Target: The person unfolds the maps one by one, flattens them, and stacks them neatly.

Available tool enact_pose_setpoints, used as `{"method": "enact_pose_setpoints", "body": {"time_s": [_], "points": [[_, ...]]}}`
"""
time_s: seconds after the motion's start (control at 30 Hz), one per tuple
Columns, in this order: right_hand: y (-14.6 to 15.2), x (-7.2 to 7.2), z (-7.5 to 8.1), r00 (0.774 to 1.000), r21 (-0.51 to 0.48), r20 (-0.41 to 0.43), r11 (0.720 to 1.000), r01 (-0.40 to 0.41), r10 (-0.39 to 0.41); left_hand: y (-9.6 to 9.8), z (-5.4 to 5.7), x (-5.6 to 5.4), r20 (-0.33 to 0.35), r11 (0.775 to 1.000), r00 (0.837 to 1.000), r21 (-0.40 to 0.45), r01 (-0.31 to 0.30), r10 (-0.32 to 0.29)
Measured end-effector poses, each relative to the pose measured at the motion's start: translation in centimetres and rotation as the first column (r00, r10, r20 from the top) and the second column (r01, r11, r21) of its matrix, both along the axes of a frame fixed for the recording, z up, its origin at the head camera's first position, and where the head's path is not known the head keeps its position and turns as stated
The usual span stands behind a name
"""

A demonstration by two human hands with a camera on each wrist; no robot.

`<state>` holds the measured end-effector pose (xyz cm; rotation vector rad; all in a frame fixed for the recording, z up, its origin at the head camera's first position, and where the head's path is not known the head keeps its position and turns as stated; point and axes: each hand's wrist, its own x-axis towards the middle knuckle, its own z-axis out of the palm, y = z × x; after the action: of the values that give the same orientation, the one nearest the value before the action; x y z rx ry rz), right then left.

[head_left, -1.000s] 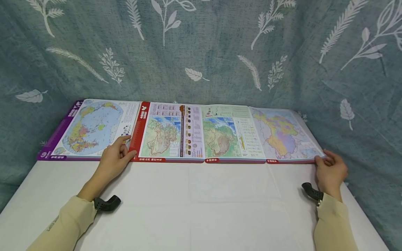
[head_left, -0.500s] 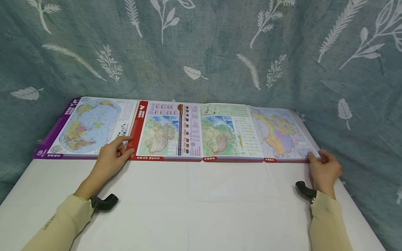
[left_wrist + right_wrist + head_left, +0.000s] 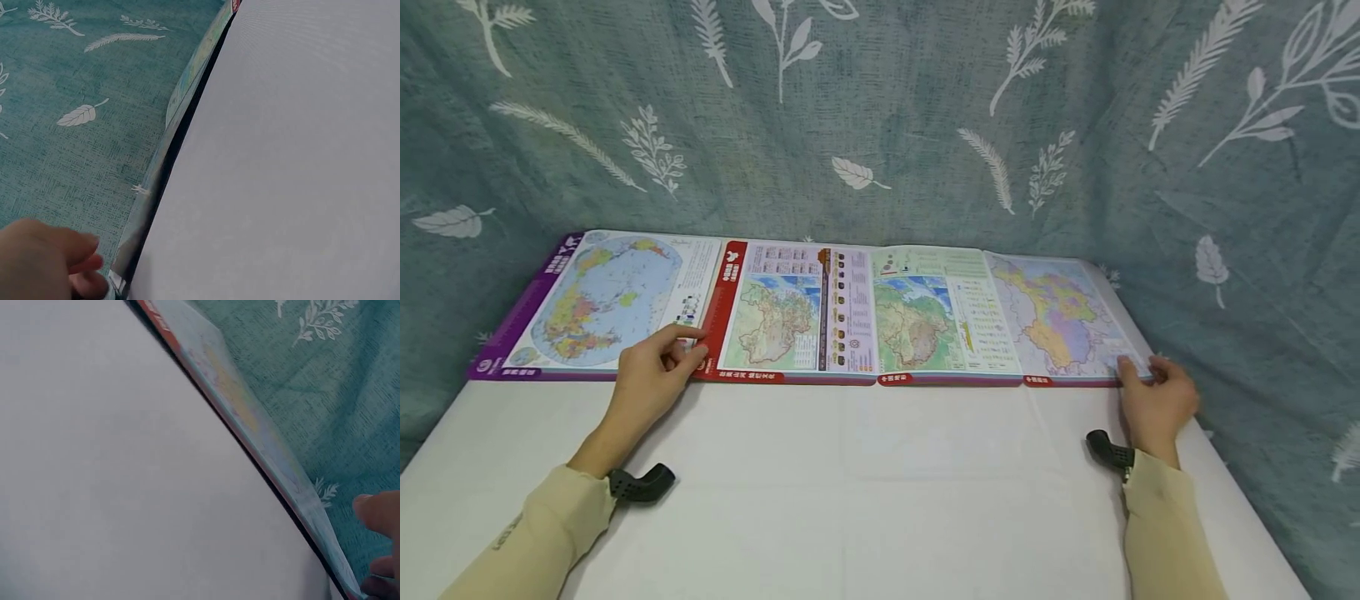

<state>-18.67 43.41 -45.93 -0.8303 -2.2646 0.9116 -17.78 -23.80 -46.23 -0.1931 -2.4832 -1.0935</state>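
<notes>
Two hands on a row of maps along the tabletop's far edge.
Far-left corner of the white cloth-covered tabletop (image 3: pixel 842 492): a purple-edged printed world map sheet (image 3: pixel 617 275). Next over, the left hand (image 3: pixel 651 371) has finger and thumb tips by the near end of the red strip on a long red-edged printed map sheet (image 3: pixel 842 308), same spot as a second ago. Can't tell if it's pinching. That sheet runs on to the tabletop's right edge, where the right hand (image 3: pixel 1161 398) is at its near-right corner, thumb now further over the print than a second ago; can't tell if that's a real grip either. Both wrist cams show a dark line under the near side that the head cam barely catches; only the head cam gets the whole row.
</notes>
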Motion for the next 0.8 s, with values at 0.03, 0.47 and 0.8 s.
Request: {"method": "enact_pose_setpoints", "body": {"time_s": [0.03, 0.47, 0.8], "points": [[-0.3, 0.0, 0.0, 1.000, 0.019, -0.016, 1.000, -0.013, 0.013, 0.0, 0.0, 0.0, -0.016, 1.000, 1.000, 0.015, -0.019, 0.019], [-5.6, -0.5, 0.7, 0.970, 0.159, -0.136, 0.970, -0.182, 0.204, -0.6, 0.4, 0.0, -0.040, 0.989, 0.992, 0.086, -0.118, 0.122], [-13.3, -0.8, 0.5, 0.856, 0.307, -0.189, 0.857, -0.415, 0.482, -2.1, 0.5, -0.3, 0.011, 0.971, 0.978, 0.116, -0.207, 0.208]]}}
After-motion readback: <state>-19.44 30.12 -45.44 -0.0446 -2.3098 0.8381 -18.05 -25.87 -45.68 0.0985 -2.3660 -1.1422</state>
